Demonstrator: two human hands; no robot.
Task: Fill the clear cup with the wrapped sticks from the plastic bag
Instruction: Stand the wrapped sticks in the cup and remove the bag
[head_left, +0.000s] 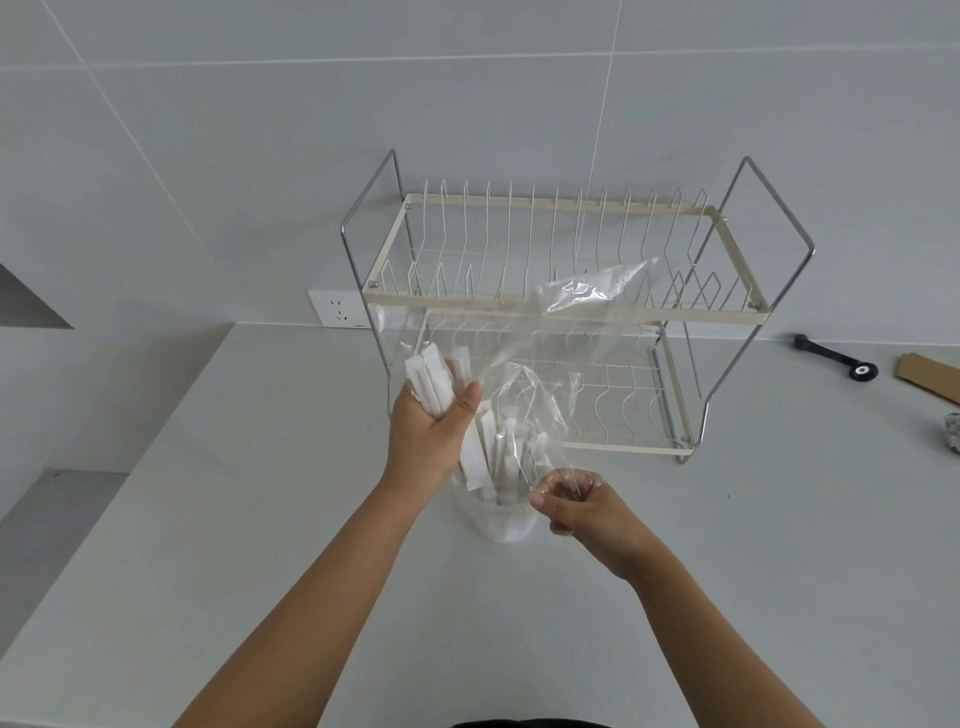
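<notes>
A clear cup (501, 525) stands on the grey counter, with several white wrapped sticks (506, 457) leaning in it. My left hand (431, 431) is above and left of the cup, closed around a bundle of wrapped sticks (428, 376) that point up and away. My right hand (576, 506) pinches the lower edge of the clear plastic bag (587, 306) just right of the cup. The bag rises, crumpled and see-through, in front of the dish rack. Whether any sticks lie inside the bag is unclear.
A two-tier cream wire dish rack (561, 306) stands against the tiled wall right behind the cup. A wall socket (337, 309) is to its left. At the far right lie a black tool (836, 358), a cardboard piece (930, 376) and a crumpled item (953, 431).
</notes>
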